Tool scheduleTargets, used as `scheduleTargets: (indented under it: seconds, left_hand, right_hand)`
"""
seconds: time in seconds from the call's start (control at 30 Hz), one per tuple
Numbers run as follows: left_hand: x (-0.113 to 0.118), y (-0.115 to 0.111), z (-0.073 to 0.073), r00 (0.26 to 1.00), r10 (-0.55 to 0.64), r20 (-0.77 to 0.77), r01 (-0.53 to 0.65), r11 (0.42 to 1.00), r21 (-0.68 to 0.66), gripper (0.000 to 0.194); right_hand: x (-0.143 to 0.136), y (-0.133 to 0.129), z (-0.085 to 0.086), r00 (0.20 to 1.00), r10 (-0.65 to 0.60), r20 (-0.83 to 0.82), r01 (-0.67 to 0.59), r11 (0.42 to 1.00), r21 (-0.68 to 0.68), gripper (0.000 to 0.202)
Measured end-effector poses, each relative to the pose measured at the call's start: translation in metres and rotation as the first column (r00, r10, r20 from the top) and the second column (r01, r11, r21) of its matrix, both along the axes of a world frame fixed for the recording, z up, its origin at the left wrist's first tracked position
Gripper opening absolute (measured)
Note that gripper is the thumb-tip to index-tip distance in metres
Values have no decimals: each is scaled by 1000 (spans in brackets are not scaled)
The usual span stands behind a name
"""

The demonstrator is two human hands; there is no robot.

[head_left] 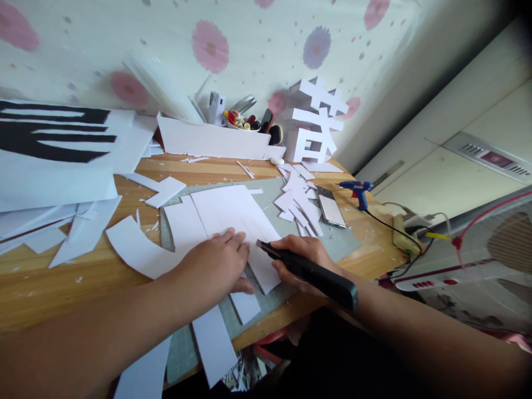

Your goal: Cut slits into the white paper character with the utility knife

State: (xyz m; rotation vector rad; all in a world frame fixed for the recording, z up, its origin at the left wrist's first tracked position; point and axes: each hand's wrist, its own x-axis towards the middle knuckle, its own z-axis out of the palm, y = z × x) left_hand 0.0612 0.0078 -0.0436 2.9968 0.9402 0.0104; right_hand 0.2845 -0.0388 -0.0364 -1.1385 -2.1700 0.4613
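My right hand (305,255) is closed around a black utility knife (313,272), its tip pointing left over a white foam board sheet (241,213). Pressed on that sheet is my left hand (222,255), palm down with fingers stretched out and thumb apart. Whether the blade touches the board cannot be made out. Beneath the sheet lies a grey-green cutting mat (183,349). White strips (214,343) stick out toward me below my left hand, and a curved white piece (137,249) lies partly under my left forearm.
White offcuts (297,199) and a phone-like slab (331,206) lie right of the sheet. A blue glue gun (358,191) with a cord rests near the table's right edge. White built-up lettering (313,124) stands at the back. A black-patterned sheet (54,172) is at left, a fan (490,249) at right.
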Motion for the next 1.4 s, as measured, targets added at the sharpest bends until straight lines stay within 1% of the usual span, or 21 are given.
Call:
scheduleTargets:
  seconds: [0.1, 0.17, 0.37, 0.43, 0.5, 0.57, 0.67, 0.7, 0.73, 0.77, 0.8, 0.83, 0.9, 0.97, 1.0, 1.1, 1.17, 1.23, 1.3, 1.4]
  left_hand:
    - [0, 0, -1, 1000, -1, 16, 1, 1000, 12, 64]
    - [-1, 0, -2, 1000, 4, 21, -5, 1000, 18, 60]
    - [-2, 3, -7, 1000, -11, 27, 10, 1000, 17, 69]
    - [-3, 4, -8, 999, -18, 37, 17, 1000, 22, 68]
    - [-3, 4, -9, 999, -21, 49, 19, 999, 32, 66]
    - [-4, 4, -9, 998, -24, 56, 21, 999, 42, 61]
    - [-4, 3, -11, 998, -37, 55, 33, 998, 60, 59]
    - [-4, 2, -13, 998, -42, 53, 39, 997, 65, 60]
    - [-5, 2, -15, 997, -47, 56, 43, 996, 74, 61]
    - [-6, 1, -18, 996, -55, 67, 49, 995, 88, 61]
    - [-8, 1, -21, 994, -64, 87, 55, 993, 105, 61]
    - [-10, 1, -24, 991, -76, 112, 62, 990, 123, 61]
    - [-14, 1, -31, 980, -110, 167, 85, 985, 147, 62]
    - [-17, 3, -35, 968, -141, 208, 113, 983, 142, 62]
    - [-18, 4, -37, 962, -156, 223, 128, 983, 136, 62]
    - [-20, 6, -36, 948, -194, 251, 166, 978, 129, 57]
    - [-20, 7, -34, 944, -212, 254, 179, 973, 144, 54]
    - [-20, 7, -31, 942, -229, 244, 190, 967, 172, 54]
    - [-20, 7, -28, 943, -247, 223, 205, 959, 194, 54]
    - [-20, 6, -25, 950, -248, 190, 213, 959, 189, 52]
  right_hand:
    - [3, -13, 1, 1000, -3, 8, 3, 999, 47, 16]
    - [6, -20, 4, 1000, -6, 13, 5, 998, 61, 15]
    - [9, -29, 14, 999, 29, 14, -30, 999, 15, 13]
    - [9, -30, 14, 999, 18, 28, -17, 1000, -20, 14]
    - [9, -31, 11, 1000, -24, 11, 25, 997, -70, 14]
    - [11, -31, 11, 996, -77, -46, 71, 991, -113, 14]
    - [20, -29, 15, 974, -164, -156, 141, 978, -153, 14]
    - [23, -26, 17, 959, -186, -215, 148, 972, -181, 17]
    - [27, -22, 19, 929, -200, -310, 135, 966, -219, 23]
    - [31, -18, 19, 881, -198, -431, 82, 959, -273, 32]
    - [35, -13, 18, 820, -195, -538, 3, 942, -337, 41]
    - [38, -8, 16, 762, -202, -615, -85, 911, -404, 47]
    - [43, 2, 9, 686, -233, -689, -246, 817, -522, 50]
    - [46, 10, 0, 663, -258, -703, -356, 717, -599, 50]
    - [47, 14, -4, 659, -261, -705, -394, 679, -620, 51]
    - [49, 21, -13, 658, -259, -707, -459, 606, -649, 50]
    - [48, 26, -16, 641, -260, -722, -480, 598, -642, 49]
    - [44, 29, -19, 616, -277, -738, -480, 611, -630, 46]
    - [39, 31, -20, 610, -316, -727, -438, 629, -642, 42]
    - [33, 32, -17, 629, -374, -682, -363, 634, -683, 41]
